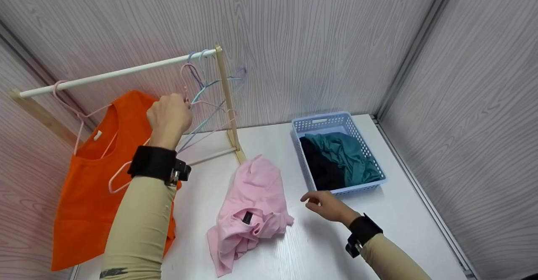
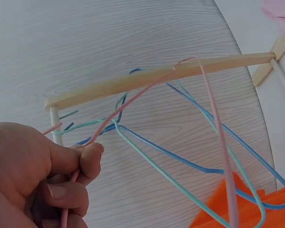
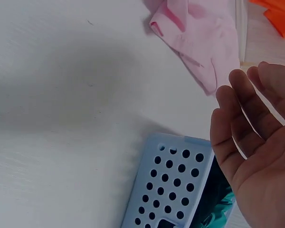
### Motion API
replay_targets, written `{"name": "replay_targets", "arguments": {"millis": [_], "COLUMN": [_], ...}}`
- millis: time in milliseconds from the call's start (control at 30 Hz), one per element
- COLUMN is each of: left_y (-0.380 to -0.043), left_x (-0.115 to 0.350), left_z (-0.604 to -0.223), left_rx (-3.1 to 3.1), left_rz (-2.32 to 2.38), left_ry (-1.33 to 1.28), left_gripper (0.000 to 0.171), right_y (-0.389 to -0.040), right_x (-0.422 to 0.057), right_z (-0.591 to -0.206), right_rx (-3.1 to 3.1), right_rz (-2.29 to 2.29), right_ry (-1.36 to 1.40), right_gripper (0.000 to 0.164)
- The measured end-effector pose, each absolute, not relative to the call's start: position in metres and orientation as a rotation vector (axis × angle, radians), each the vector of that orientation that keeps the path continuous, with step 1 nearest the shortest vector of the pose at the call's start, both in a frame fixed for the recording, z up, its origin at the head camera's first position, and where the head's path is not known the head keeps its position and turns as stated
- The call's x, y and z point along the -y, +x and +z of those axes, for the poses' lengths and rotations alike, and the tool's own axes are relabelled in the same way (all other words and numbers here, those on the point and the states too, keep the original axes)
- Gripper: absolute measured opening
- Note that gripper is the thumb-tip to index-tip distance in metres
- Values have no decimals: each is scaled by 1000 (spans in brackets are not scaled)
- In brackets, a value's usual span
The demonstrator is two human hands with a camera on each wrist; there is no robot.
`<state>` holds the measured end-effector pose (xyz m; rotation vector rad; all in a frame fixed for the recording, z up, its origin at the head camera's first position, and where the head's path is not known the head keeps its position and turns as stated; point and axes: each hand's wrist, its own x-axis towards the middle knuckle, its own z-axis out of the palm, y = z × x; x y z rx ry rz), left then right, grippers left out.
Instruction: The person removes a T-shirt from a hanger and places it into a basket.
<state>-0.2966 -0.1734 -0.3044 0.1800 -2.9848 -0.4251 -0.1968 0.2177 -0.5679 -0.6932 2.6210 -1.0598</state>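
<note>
My left hand (image 1: 170, 114) grips a pink hanger (image 2: 218, 128) near its neck, beside the right end of the rack. In the head view the hanger's hook appears just below the white rail (image 1: 126, 72). Several blue and teal hangers (image 2: 161, 156) hang behind it. On the table lies a crumpled pink garment (image 1: 262, 187) with a dark label at its neck. My right hand (image 1: 328, 206), fingers loosely bent and holding nothing, hovers between that garment and the blue basket (image 1: 302, 158). The right wrist view shows its palm and separated fingers.
An orange top (image 1: 96, 200) hangs from another pink hanger (image 1: 69, 103) at the rack's left end. Inside the basket are a teal garment (image 1: 349, 158) and a black garment (image 1: 319, 166). Grey wood-grain panels (image 1: 294, 40) enclose the white table (image 1: 403, 225).
</note>
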Motion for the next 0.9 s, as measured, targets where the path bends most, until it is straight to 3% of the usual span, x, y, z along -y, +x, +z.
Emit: {"name": "replay_targets", "arguments": {"millis": [267,567,900], "left_y": [-303,-333,-361], "left_x": [163,145,144], "left_z": [-294,-294,-302], "left_rx": [2990,2824,2755], "left_rz": [-325,-510,-608], "left_ry": [148,180,247], "left_gripper": [16,32,34], "right_y": [-197,-197,-195], "right_x": [-221,-219,-218], "right_z": [-571,-575,-577], "right_rx": [-2633,-2627,-2605], "right_rz": [-1037,-1026,-1033], "right_ry": [-652,-634,-625], "right_gripper": [21,19,19]}}
